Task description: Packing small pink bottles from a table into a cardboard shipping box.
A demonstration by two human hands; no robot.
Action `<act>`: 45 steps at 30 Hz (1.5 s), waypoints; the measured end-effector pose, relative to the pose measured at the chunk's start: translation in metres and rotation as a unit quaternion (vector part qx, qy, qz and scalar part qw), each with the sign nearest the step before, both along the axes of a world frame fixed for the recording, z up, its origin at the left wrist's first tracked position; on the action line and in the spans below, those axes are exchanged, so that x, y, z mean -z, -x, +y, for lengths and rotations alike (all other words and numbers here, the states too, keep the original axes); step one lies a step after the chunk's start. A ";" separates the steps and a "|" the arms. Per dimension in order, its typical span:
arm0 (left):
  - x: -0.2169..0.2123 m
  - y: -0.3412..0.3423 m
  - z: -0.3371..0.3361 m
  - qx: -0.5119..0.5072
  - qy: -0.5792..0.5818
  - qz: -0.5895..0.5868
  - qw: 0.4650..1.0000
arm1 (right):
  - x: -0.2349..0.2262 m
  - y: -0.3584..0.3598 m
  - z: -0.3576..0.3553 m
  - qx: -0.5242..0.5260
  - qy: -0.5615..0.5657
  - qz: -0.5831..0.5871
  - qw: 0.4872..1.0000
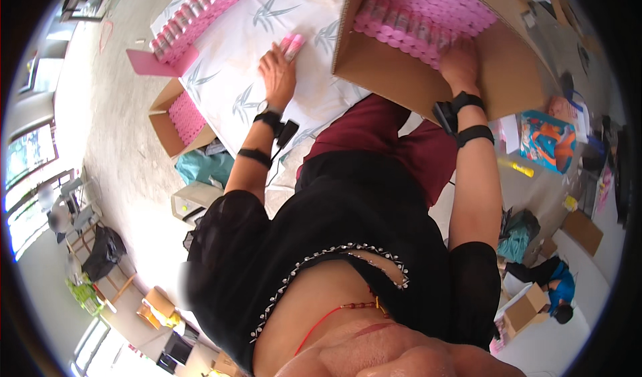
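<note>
Work surface: a table spread with a white cloth [267, 36] printed with grey-green leaf sprigs, set over a pale concrete floor [114, 109].

Left hand [279, 72]: palm down on the cloth, fingers closed round a pair of pink-capped tubes [293, 44] that lie on the fabric at its fingertips.

Right hand [459, 61]: inside a large brown cardboard box [394, 66] tilted toward the person, fingers pressed down among the packed pink tubes [428, 9]; whether it grips one cannot be told.

Far left corner of the cloth: rows of pink tubes [200, 9] laid side by side, a pink card flap [157, 62] just beside them.

Floor, left of table: a smaller open carton [180, 119] filled with pink pieces.

Room: bright windows [30, 176] at left, chairs and clutter below them; cartons, a colourful printed sheet [548, 139] and a seated person in blue [555, 287] at right
</note>
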State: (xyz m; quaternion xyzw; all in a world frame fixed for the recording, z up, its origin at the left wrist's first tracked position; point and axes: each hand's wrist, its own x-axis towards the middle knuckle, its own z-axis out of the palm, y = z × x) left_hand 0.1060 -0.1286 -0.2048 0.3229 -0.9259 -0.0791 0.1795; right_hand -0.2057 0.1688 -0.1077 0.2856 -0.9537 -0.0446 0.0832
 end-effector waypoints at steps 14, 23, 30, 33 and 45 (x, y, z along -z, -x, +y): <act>-0.203 0.044 0.130 0.329 -0.241 0.061 0.911 | -0.002 -0.003 -0.012 -0.017 0.041 -0.008 0.999; -0.107 0.264 0.145 0.251 -0.031 -0.055 0.966 | -0.008 -0.006 -0.021 0.012 0.094 -0.015 0.995; -0.087 0.294 0.151 0.180 -0.014 -0.023 0.983 | -0.023 0.001 -0.023 -0.071 0.053 0.002 0.996; -0.100 0.299 0.179 0.317 -0.069 -0.083 0.942 | -0.003 0.020 0.009 0.044 0.151 -0.122 0.980; -0.113 0.261 0.121 0.461 -0.223 -0.009 0.859 | -0.028 0.016 -0.010 0.048 0.182 -0.200 0.961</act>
